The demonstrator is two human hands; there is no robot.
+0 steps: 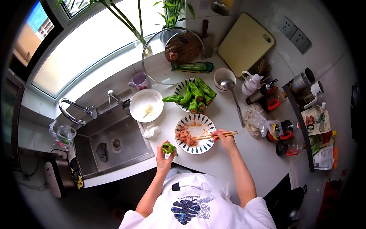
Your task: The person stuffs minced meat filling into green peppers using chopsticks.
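Observation:
My left hand [164, 157] is closed around a green pepper [168, 148], its hollow cut end facing up, near the counter's front edge. Wooden chopsticks [225, 134] are gripped in my right hand [225, 139]. Their tips reach into the minced meat [185, 137] on the left side of a patterned plate [206, 145]. Behind that plate, a second patterned dish [179, 88] holds several whole green peppers [195, 91]. To its left stands a white bowl [137, 112] with a small pale chopped heap [148, 110] in it.
At the left is the steel sink [129, 152] with its faucet [68, 105]. A glass lid [152, 61], a purple mug [140, 81] and a cutting board [244, 42] stand at the back. A ladle [237, 103] rests in a small bowl; bottles [286, 147] line the right side.

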